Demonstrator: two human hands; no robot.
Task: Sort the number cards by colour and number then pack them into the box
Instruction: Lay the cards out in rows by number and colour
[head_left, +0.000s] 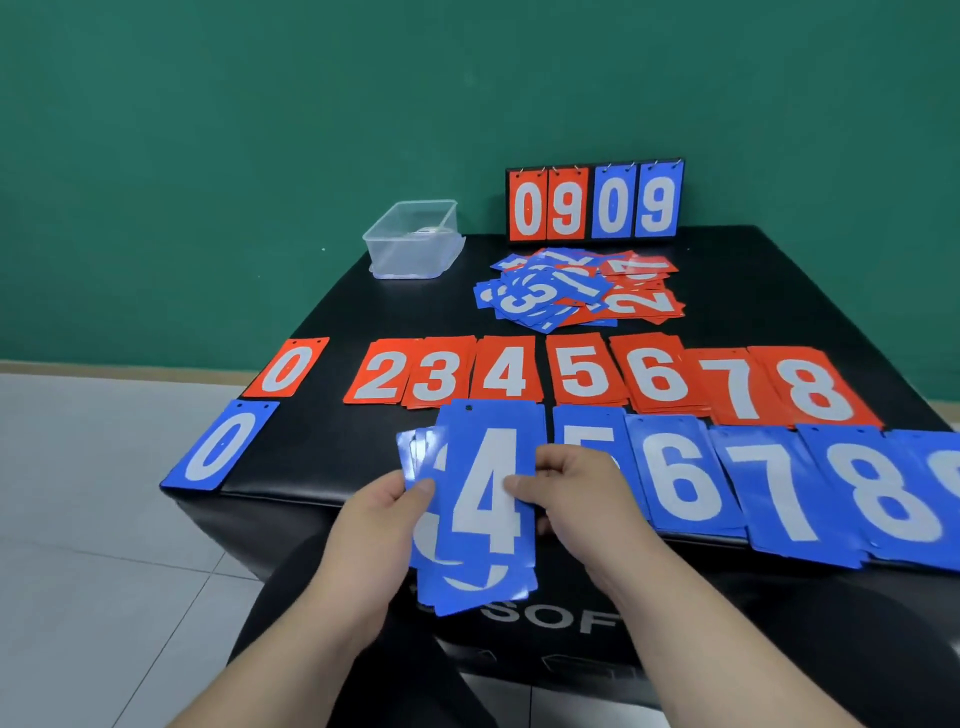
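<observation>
Over near edge of black padded table, hold fanned blue plastic cards gripped in left hand, slide rectangular blue "4" card pinched by right hand flush on top.

We log: both bare forearms extended forward, converging; left hand grips fan of blue plastic number cards, thumb on top; right hand pinches same fan, thumb on face.

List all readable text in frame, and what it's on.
"0 9 0 9": scoreboard, red pair, blue pair.
"0", "2" to "8": red row.
"0", "5" to "8": blue row.
"4": blue stack, in left hand and right hand.
"3", "2": mixed pile; rest unreadable.
"SOF": black table front, partly hidden.
</observation>
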